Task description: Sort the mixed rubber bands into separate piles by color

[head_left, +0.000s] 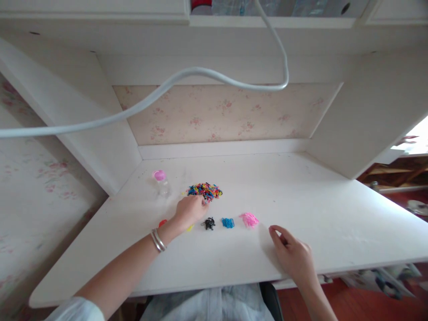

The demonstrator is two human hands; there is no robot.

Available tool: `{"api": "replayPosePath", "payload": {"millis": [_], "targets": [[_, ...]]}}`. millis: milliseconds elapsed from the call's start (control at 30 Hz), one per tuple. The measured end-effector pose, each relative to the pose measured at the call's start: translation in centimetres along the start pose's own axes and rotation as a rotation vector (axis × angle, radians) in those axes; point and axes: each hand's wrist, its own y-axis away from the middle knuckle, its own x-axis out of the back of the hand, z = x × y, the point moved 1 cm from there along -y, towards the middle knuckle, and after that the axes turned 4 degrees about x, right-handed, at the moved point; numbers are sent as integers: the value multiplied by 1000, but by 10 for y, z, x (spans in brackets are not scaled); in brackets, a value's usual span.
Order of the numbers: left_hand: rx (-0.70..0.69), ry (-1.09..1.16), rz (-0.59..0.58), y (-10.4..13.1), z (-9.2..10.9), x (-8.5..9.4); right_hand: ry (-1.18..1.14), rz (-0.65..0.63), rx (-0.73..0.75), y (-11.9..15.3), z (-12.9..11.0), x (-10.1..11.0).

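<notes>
My left hand (191, 211) reaches to the near edge of a mixed pile of small coloured rubber bands (204, 191). Its fingers are pinched together there; whatever is between them is hidden. Nearer to me is a row of single-colour heaps: red bands (162, 222) and yellow bands (190, 228), both partly covered by my left hand and wrist, then black bands (209, 224), blue bands (228, 223) and pink bands (249, 220). Right of the pink heap, my right hand (294, 255) is held by the table's front edge, fingers curled and closed; I cannot see anything in them.
A clear bottle (163, 187) with a pink cap stands at the back left of the white table (321, 200). White side panels and a shelf enclose the table. A white cable (197, 71) crosses the view above it.
</notes>
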Motion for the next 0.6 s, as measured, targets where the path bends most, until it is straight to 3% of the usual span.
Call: {"api": "replayPosePath", "payload": {"millis": [233,600], "targets": [[4,-46,22,-11,3,-16,2,-6,18,1,0,0],[-37,-25,-15,-12,-19,-14,34,-4,23,1,1,-1]]}}
